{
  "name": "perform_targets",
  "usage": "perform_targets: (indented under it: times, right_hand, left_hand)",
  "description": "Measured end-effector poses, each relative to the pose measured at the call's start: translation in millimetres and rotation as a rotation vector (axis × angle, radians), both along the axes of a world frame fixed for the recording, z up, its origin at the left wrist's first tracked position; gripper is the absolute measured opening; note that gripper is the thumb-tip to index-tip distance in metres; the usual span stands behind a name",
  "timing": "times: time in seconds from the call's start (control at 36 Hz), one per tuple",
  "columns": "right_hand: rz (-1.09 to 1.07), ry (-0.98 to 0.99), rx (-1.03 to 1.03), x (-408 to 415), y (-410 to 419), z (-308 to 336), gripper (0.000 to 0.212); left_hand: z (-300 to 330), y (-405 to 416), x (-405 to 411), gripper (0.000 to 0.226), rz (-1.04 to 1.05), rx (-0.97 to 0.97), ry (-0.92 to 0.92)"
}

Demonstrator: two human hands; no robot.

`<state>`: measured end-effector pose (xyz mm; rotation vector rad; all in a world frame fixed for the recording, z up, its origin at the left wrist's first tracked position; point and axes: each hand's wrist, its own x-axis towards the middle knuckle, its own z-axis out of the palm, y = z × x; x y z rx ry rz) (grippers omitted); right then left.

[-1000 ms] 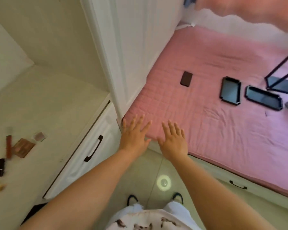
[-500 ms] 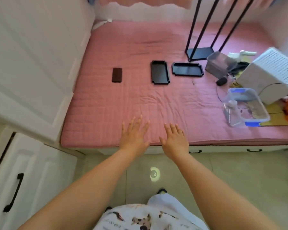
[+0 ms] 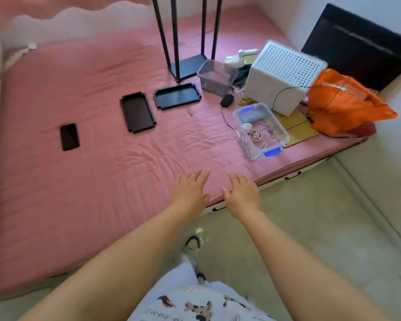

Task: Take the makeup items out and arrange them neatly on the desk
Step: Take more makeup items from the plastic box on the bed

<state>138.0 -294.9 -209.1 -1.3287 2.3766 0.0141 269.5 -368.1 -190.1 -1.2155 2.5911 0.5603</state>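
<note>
Hands, left (image 3: 190, 192) and right (image 3: 242, 195), fingers straight, holding nothing, two black trays (image 3: 137, 112), one clear bin (image 3: 259, 130).

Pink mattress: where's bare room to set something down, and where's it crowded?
Bare: the wide stretch of pink mattress left of both hands, below the small dark case and black trays. Also the strip between the trays and the clear blue-handled bin. Crowded: the far right corner around the white perforated box and orange bag.
</note>
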Motion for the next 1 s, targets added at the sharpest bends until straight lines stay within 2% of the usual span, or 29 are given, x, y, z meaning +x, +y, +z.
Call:
perform_targets:
  times: [0.28, 0.53, 0.67, 0.83, 1.0]
  right_hand:
    - [-0.220, -0.072, 0.036, -100, -47, -8, 0.052]
    - [-0.315, -0.156, 0.111, -205, -80, -14, 0.053]
    - [-0.290, -0.196, 0.166, -277, -107, -28, 0.052]
    - [-0.115, -0.307, 0.239, -341, -144, -44, 0.056]
    - [-0.086, -0.391, 0.381, -385, -178, -92, 0.050]
  left_hand:
    - [-7, -75, -106, 0.062, -0.154, 0.026, 0.010]
    - [-11, -126, -208, 0.056, -0.146, 0.092, -0.061]
    - [-31, -147, -273, 0.050, -0.055, 0.138, -0.062]
    - [-56, -153, -343, 0.044, 0.238, 0.334, 0.020]
    - [-102, -165, -394, 0.044, 0.346, 0.321, -0.072]
